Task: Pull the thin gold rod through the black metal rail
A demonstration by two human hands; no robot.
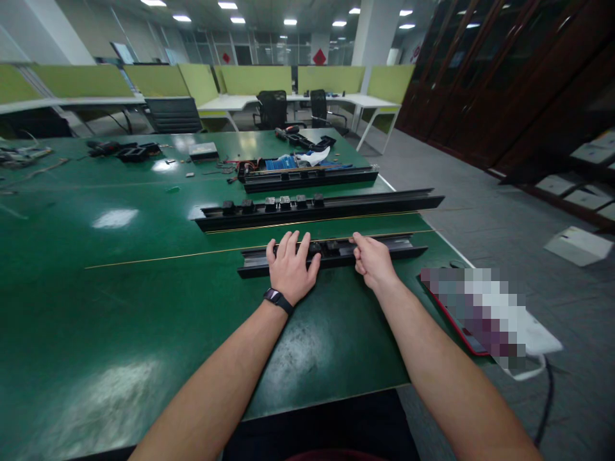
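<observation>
A short black channel rail [329, 261] lies across the green table in front of me, with small black blocks [332, 246] seated in its groove. My left hand [292, 264] rests over the rail's left part, fingers spread, a dark band on the wrist. My right hand [373, 257] is closed over the rail right of the blocks, thumb and index finger pinched at the far edge. What the pinch holds, if anything, is too small to make out. A thin brass-coloured rod [177, 257] runs just behind the rail, passing close to both hands.
Beyond lies a longer black rail [365, 206] carrying several dark and clear blocks, then another rail [312, 179] beside blue material [281, 162]. Tools and loose parts lie farther back. A red-edged tablet-like item [461, 326], partly blurred, sits at the table's right edge.
</observation>
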